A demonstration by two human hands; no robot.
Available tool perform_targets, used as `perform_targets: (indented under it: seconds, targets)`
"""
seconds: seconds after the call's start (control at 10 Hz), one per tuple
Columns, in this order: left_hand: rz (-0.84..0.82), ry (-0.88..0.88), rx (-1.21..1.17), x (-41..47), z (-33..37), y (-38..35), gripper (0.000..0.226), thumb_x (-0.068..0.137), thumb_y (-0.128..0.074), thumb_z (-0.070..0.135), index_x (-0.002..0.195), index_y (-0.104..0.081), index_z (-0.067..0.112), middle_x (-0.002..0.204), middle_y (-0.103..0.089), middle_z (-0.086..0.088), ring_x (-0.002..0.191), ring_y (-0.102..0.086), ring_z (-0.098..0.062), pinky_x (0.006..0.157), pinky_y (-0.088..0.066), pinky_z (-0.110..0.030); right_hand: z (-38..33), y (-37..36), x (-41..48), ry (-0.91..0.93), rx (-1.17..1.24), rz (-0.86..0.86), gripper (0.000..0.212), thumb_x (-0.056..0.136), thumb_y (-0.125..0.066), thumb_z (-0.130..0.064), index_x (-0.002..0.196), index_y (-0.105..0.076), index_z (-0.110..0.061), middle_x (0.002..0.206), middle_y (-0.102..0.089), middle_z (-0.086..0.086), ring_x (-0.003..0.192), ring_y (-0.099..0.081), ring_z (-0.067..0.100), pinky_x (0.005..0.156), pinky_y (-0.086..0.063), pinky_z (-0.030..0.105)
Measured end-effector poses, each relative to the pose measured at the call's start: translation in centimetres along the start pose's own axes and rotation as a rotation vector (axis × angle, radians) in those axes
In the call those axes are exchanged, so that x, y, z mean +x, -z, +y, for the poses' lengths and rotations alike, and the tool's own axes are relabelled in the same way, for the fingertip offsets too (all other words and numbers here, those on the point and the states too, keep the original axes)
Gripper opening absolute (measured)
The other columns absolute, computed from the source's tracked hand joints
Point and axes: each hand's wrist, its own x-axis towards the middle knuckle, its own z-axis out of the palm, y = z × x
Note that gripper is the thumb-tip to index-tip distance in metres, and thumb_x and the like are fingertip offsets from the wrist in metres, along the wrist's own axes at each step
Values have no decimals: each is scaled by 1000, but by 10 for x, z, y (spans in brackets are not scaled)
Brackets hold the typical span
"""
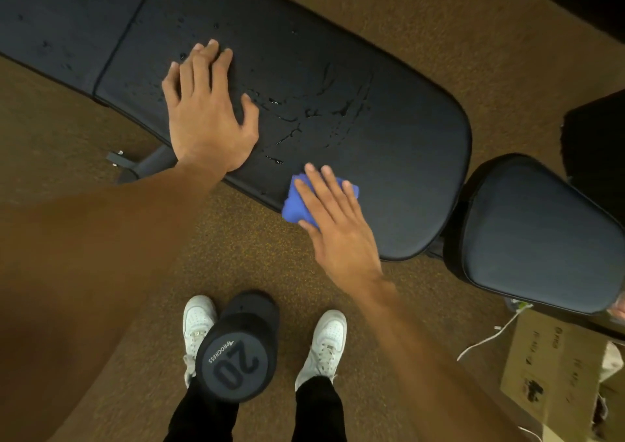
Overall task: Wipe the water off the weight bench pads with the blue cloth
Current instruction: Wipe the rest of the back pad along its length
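Observation:
The black weight bench runs from upper left to right. Its long back pad (389, 79) carries streaks and drops of water (311, 113) near the middle. A second pad (61, 15) continues to the left with a few droplets, and the seat pad (541, 238) lies at the right. My left hand (206, 113) rests flat on the back pad, fingers spread, holding nothing. My right hand (334, 218) presses the folded blue cloth (296, 203) onto the pad's near edge, just below the wet streaks; most of the cloth is under my fingers.
A black 20 dumbbell (236, 357) stands on end between my white shoes (324, 347) on the brown speckled floor (270, 259). A cardboard box (554, 367) and a white cable (487, 338) lie at the lower right. A bench frame foot (142, 164) pokes out under the pad.

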Motion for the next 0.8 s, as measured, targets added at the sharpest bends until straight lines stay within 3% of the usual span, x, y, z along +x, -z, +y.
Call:
perform_targets:
  seconds: [0.2,0.4,0.5,0.6,0.7,0.8]
  targets:
    - [18,3,3,0,0,0,67,103,-40,49,161,-40,16,168,-38,-6,158,-30,-27,130,-17,-50,-14,-1,36,-263,36,102,56,114,-39,-31,166,-27,-14,176,-15,6,164,-4,26,132,-10,53]
    - [32,-2,-15,1,-1,-2,65,103,-43,48,159,-42,15,167,-39,-6,158,-32,-27,130,-18,-51,-2,2,7,18,11,-7,58,112,-47,-30,165,-29,-14,175,-18,3,164,-8,22,130,-19,53]
    - [29,0,-12,1,-2,-3,66,103,-43,48,160,-41,15,168,-39,-6,158,-31,-27,130,-18,-51,3,6,26,-147,44,55,55,114,-40,-31,166,-28,-17,176,-15,1,164,-4,21,132,-12,52]
    - [14,0,-6,1,-1,-3,66,103,-42,48,161,-40,16,168,-37,-5,159,-30,-27,130,-18,-51,-20,-2,49,-185,11,68,56,114,-38,-31,167,-24,-16,177,-12,3,164,-1,24,132,-7,54]
    - [8,0,-12,1,-2,-2,66,103,-42,48,161,-40,15,168,-37,-5,159,-29,-27,130,-18,-51,-17,-3,30,-4,-27,-3,57,114,-41,-30,167,-25,-15,176,-13,5,164,-4,24,131,-14,54]
    - [6,4,-6,1,-1,-3,66,103,-41,48,161,-40,16,169,-37,-5,159,-29,-27,130,-17,-52,5,6,12,4,-15,-7,57,114,-41,-33,166,-27,-17,176,-15,2,164,-5,22,131,-16,53]
